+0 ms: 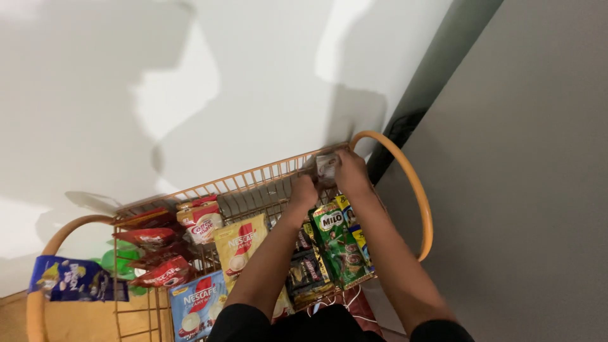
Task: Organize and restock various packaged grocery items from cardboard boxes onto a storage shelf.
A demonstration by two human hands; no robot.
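Head view, both hands [329, 180] gripping small packet [326, 166]

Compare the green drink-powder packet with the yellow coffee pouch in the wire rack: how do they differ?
The green packet is long and narrow, while the yellow pouch is broader and squarer. The green packet lies between the forearms, below the right hand; the yellow pouch lies outside them, beside the left forearm, below the left hand. Both are soft sachet packs resting in the orange wire rack.
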